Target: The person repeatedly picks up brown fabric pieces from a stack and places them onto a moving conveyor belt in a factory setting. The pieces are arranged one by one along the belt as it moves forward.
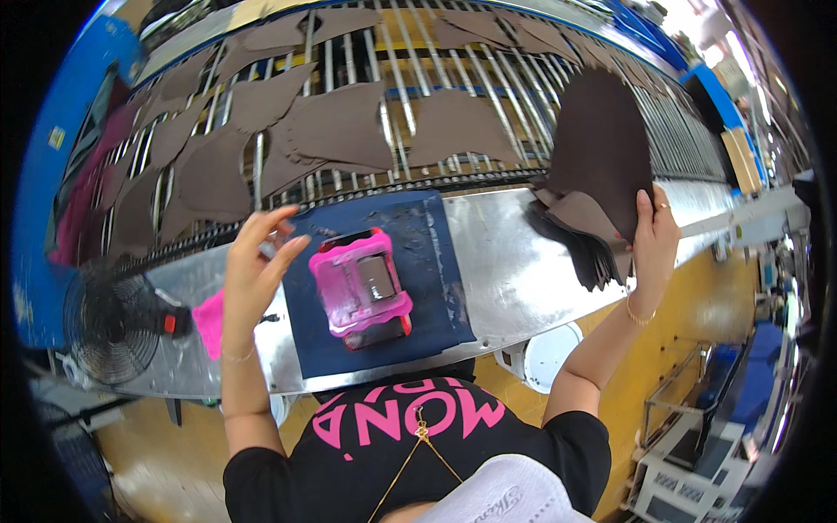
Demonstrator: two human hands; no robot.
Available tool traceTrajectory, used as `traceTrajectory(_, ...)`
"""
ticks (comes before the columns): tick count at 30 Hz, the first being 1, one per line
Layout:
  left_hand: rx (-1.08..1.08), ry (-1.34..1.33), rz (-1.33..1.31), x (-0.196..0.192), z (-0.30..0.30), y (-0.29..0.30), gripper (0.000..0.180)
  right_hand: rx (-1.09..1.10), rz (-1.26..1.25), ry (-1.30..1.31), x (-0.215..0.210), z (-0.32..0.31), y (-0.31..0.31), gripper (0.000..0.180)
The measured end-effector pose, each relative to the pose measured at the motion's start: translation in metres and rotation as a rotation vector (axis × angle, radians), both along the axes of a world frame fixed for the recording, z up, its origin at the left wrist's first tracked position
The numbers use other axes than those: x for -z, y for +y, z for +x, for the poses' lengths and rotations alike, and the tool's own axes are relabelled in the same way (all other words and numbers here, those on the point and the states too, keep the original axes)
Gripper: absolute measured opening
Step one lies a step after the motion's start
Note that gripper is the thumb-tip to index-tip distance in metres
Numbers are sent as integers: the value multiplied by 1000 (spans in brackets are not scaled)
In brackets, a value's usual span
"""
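My right hand point(656, 234) pinches the edge of a large rounded dark brown sheet piece point(602, 131), held up at the right side of the table. Just below it a stack of brown cut pieces point(580, 231) fans out beside the same hand; I cannot tell whether the fingers touch the stack. My left hand point(260, 257) hovers with bent, parted fingers, holding nothing, left of a pink frame-like device point(362, 283). That device lies on a dark blue mat point(436, 305), with red and black parts under it and a brown patch in its window.
Behind the metal table point(497, 261) runs a roller conveyor point(401, 78) bearing many brown cut pieces point(336, 126). A small black fan point(113, 327) and a pink cloth point(209, 322) are at the left. A white round stool point(549, 353) stands under the front edge.
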State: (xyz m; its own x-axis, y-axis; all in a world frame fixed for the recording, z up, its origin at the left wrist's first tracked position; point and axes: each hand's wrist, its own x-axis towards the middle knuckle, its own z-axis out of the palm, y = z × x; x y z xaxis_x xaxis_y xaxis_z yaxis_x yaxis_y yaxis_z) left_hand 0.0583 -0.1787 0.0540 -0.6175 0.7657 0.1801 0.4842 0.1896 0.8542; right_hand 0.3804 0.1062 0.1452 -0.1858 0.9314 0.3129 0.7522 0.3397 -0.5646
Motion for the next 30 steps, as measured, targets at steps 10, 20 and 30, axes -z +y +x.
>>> traceTrajectory(10,-119,-365,258,-23,-18,-41,20,-926,-55,602,82,-130,-102,21)
traceTrajectory(20,-300,-112,106,-37,-24,-124,8,-1260,-59,312,115,-155,-121,13)
traceTrajectory(30,80,47,-192,-1,3,-42,10,-962,-144,120,146,-68,-60,15)
